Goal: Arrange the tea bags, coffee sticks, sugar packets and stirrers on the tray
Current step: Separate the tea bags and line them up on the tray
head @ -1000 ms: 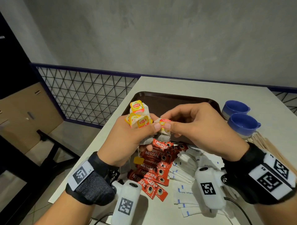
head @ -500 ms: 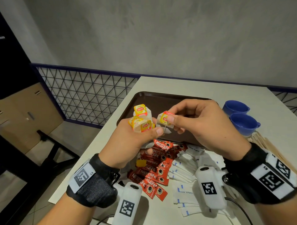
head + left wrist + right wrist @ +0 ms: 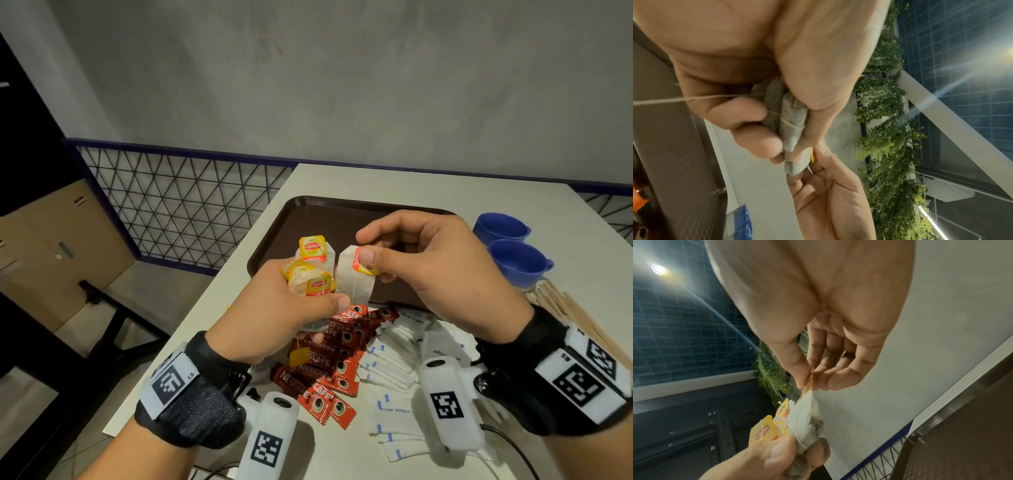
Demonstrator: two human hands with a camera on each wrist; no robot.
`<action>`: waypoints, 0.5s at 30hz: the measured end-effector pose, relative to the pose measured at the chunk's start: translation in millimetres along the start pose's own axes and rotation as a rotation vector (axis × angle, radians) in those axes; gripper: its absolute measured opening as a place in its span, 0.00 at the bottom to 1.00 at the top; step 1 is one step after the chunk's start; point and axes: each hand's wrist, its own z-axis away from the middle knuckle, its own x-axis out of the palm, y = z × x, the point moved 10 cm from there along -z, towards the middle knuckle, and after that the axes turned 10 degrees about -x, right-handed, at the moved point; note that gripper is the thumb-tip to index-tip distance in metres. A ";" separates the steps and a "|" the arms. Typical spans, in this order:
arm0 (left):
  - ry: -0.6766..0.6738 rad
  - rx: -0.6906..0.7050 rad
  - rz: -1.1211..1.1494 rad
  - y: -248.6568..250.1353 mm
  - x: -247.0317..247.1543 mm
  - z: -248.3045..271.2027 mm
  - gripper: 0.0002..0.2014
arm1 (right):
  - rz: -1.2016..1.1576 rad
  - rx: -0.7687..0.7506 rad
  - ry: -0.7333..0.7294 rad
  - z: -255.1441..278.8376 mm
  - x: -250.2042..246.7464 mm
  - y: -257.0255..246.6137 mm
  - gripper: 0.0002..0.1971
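My left hand [image 3: 274, 308] clenches a bunch of tea bags [image 3: 313, 270]; my right hand [image 3: 421, 260] pinches one tea bag [image 3: 354, 277] by its tag, just beyond the left thumb. I'd draw it clear slowly so strings don't snag, then lay it flat on the tray [image 3: 329, 219] beneath.

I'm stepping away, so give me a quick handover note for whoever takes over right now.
Left hand grips a bunch of tea bags. Right hand pinches the tag of one tea bag beside that bunch.
Tray shows nothing on it.
Coffee sticks, sugar packets and stirrers lie on the table.
Done: nothing placed. Left: arrange all four kinds on the tray.
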 end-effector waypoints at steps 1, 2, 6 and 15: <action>-0.006 -0.001 0.007 -0.3 0.8 -0.4 0.06 | 0.001 0.001 0.002 0.6 0.2 -0.5 0.08; -0.013 -0.005 0.015 -0.2 1.6 -0.6 0.07 | 0.004 0.004 0.001 1.0 0.6 -0.9 0.08; -0.048 -0.015 -0.014 -0.8 3.7 -0.4 0.09 | -0.012 0.026 -0.018 3.1 4.1 -2.6 0.07; 0.012 0.065 0.160 11.8 -3.9 0.0 0.04 | -0.059 0.031 -0.049 4.3 6.4 -5.1 0.08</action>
